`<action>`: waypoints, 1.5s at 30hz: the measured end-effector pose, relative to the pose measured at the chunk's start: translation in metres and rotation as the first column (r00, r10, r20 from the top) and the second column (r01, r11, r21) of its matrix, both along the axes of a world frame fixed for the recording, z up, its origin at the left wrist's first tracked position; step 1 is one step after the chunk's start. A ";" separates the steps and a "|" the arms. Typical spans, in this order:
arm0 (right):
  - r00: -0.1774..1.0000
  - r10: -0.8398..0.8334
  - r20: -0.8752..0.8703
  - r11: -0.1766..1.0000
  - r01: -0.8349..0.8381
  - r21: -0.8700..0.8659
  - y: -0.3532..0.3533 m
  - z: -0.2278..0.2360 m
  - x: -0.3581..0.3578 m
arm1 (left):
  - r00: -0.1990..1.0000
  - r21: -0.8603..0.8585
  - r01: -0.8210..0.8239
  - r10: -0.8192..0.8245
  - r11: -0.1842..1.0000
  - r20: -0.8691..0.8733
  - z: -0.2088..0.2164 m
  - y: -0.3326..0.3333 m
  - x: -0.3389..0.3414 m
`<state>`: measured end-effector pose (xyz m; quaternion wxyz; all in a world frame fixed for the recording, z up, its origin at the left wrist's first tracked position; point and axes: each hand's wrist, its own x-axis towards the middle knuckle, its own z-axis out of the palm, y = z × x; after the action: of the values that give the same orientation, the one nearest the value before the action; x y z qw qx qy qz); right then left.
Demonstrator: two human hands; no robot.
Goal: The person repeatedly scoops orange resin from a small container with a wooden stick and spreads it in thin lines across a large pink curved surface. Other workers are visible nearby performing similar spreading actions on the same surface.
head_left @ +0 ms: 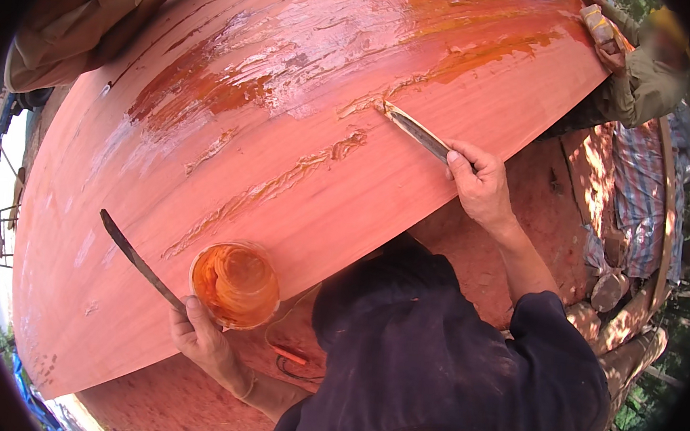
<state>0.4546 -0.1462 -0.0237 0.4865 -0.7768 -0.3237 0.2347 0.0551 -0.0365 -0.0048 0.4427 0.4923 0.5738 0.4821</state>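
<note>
My right hand (481,182) grips a narrow flat spreader stick (417,129). Its far tip rests on a smear of brown-orange paste on a broad reddish wooden panel (396,183). In my left hand (207,344) is a long, thin dark strip (139,260), angled up and away to the left over the panel. Right beside that hand stands a round tub (236,285), its inside coated with orange paste, at the panel's near edge. Whether the fingers also hold the tub cannot be made out. A ridged line of paste (270,189) runs diagonally between my hands.
At the far right a co-worker's hand (606,41) holds a pale block-like thing at the panel's edge. Another person's sleeve (93,21) reaches in at upper left. Glossy orange-brown coating (455,50) covers the far panel. Logs (634,352) and a striped sheet (639,182) lie right.
</note>
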 end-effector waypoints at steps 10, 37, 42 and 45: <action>0.994 0.001 0.105 0.999 -0.005 0.035 0.011 -0.014 -0.035 | 0.999 0.010 0.029 -0.029 1.000 0.022 0.003 0.003 -0.001; 0.372 0.473 0.798 0.870 -0.337 -0.358 0.032 0.023 0.007 | 0.999 -0.008 0.046 -0.046 0.999 -0.008 0.001 0.003 -0.007; 0.299 0.371 0.879 0.909 -0.312 -0.277 0.036 0.036 0.022 | 1.000 -0.021 0.010 -0.011 1.000 -0.011 -0.001 0.003 -0.008; 0.404 0.350 0.845 0.920 -0.318 -0.229 0.035 0.029 0.011 | 1.000 -0.026 -0.021 0.021 0.999 -0.009 -0.001 0.001 -0.006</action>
<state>0.4656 -0.1116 0.0052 0.1841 -0.7133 -0.6694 -0.0960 0.0494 -0.0352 -0.0062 0.4414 0.4824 0.5874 0.4769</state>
